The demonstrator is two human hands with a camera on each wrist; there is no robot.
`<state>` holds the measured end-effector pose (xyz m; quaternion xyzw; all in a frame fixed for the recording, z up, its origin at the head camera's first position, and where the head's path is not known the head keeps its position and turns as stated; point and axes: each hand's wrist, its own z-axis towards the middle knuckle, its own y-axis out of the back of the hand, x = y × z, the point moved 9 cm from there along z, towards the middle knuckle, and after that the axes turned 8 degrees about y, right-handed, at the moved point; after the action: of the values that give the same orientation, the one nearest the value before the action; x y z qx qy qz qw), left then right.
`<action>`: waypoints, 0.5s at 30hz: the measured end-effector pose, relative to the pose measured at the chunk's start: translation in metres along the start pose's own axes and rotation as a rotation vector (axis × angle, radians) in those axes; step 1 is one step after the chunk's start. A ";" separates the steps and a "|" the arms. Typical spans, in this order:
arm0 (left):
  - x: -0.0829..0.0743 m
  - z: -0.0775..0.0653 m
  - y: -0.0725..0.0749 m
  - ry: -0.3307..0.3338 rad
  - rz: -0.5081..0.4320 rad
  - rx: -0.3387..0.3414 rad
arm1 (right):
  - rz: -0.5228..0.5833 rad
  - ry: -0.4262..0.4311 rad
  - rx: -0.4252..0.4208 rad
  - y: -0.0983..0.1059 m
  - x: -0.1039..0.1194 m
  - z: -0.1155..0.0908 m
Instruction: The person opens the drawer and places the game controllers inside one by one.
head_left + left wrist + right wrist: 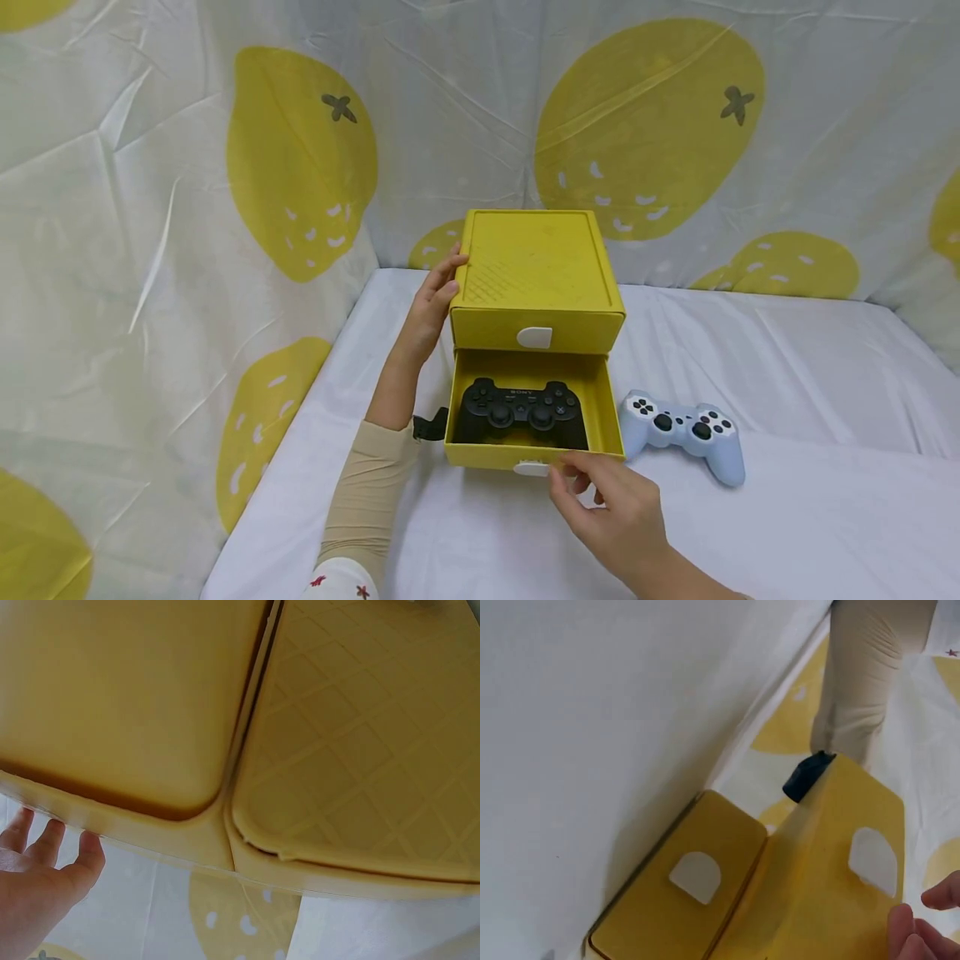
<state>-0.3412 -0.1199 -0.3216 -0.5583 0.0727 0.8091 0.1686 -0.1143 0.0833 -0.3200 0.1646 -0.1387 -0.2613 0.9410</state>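
A yellow two-drawer box (536,258) stands on the white cloth with its lower drawer (611,417) pulled out. Inside that drawer lies a black game controller (521,408). My left hand (429,308) rests against the box's upper left side, fingers extended along it; the left wrist view shows its fingertips (90,841) at the yellow edge. At the lower drawer's front, my right hand (618,508) has its thumb and index finger beside the white tab (531,468). The right wrist view shows a gap between that thumb and the fingers (901,930), with nothing held there.
A pale blue game controller (682,429) lies on the cloth just right of the drawer. The upper drawer (487,329) is closed, with its own white tab. A dark strap (431,425) shows left of the drawer. Lemon-print fabric (450,108) hangs behind and at the left.
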 end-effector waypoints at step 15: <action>0.001 0.000 0.001 -0.006 -0.006 0.004 | -0.031 -0.023 0.154 -0.018 -0.001 -0.013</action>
<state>-0.3420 -0.1203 -0.3225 -0.5556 0.0719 0.8102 0.1724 -0.1187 0.0725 -0.3383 0.2354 -0.1665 -0.2663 0.9197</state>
